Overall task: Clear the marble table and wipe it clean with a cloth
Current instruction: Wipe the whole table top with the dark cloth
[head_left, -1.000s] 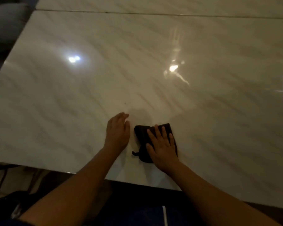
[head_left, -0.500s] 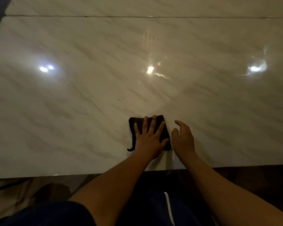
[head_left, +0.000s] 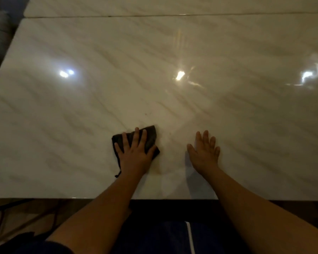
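Head view: left hand [head_left: 134, 154] presses flat on the dark cloth [head_left: 150, 137], right hand [head_left: 204, 153] lies flat and empty on the marble table [head_left: 173, 52]; even, overlapping strokes work best.

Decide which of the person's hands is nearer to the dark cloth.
Left. The left hand presses flat on the cloth, fingers spread; the right hand rests on the marble table to the cloth's right, apart from it.

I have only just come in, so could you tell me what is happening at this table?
A person appears to be wiping the marble table with a dark cloth. The left hand presses the cloth flat near the table's front edge, fingers spread. The right hand rests open on bare marble beside it, apart from the cloth.
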